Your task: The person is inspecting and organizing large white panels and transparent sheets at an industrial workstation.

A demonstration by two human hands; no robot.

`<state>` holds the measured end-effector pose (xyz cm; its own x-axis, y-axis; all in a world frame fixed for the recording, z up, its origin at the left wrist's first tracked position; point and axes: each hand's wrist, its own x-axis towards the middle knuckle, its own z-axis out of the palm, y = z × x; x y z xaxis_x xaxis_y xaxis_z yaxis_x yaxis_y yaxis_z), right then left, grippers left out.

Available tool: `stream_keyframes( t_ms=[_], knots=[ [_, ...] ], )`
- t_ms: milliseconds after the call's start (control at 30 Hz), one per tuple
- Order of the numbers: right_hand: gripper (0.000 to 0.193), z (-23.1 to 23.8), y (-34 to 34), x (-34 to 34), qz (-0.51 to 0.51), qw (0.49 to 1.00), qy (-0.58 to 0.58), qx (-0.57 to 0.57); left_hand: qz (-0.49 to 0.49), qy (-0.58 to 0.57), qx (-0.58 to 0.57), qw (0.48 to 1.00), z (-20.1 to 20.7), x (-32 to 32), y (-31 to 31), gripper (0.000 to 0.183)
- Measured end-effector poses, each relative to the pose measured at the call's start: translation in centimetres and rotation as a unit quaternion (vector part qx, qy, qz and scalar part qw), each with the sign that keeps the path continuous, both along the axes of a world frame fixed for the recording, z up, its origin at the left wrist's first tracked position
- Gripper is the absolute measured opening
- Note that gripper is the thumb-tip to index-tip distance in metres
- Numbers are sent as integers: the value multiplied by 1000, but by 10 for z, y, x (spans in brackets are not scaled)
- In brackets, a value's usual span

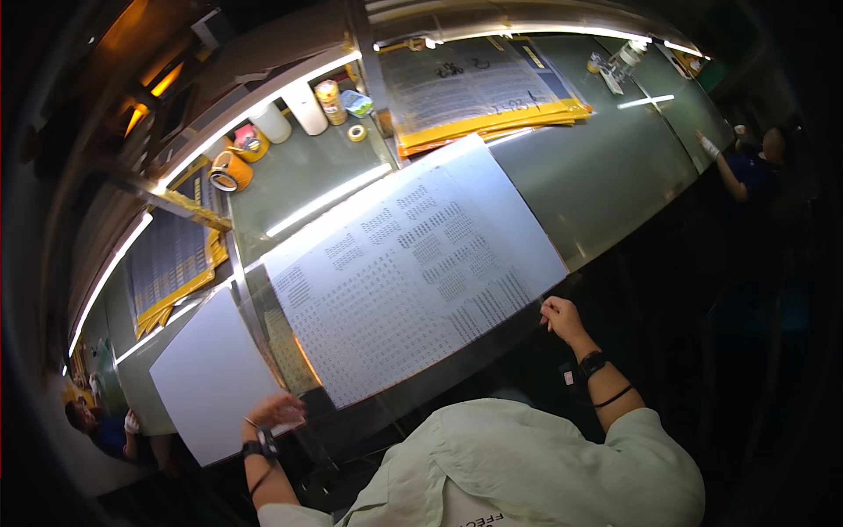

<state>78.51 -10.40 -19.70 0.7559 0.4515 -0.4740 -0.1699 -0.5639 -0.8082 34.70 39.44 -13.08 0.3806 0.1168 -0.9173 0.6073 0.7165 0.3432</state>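
Note:
A large pale panel point(413, 281) with rows of small dark printed marks lies slanted on the glass-like worktop in front of me. My right hand point(562, 318) is just off its near right corner, fingers curled and pressed together, with nothing visible in them. To the left lies a plain white sheet point(215, 378). Over its near right edge is my left hand point(275, 410), slightly blurred, fingers stretched toward the printed panel and apparently holding nothing. Whether it touches the sheet I cannot tell.
Yellow-edged dark panels point(483, 92) are stacked at the back; more point(176, 263) lean at the left. Tape rolls point(231, 170), a white bottle point(270, 123) and a can point(330, 102) stand behind. One person point(746, 171) is at far right, another point(105, 430) at far left.

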Motion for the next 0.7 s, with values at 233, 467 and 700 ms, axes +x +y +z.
stream_keyframes(
  t_ms=[233,467,700],
  knots=[
    [4,2,20,72,-123,987,-26,98,128,-27,409,903,-36,120,96,20],
    [5,-18,-8,118,-71,989,-133,4,135,-71,513,844,1,223,64,13],
    [30,31,28,142,37,986,151,52,99,-31,479,872,-14,210,68,12]
  ],
)
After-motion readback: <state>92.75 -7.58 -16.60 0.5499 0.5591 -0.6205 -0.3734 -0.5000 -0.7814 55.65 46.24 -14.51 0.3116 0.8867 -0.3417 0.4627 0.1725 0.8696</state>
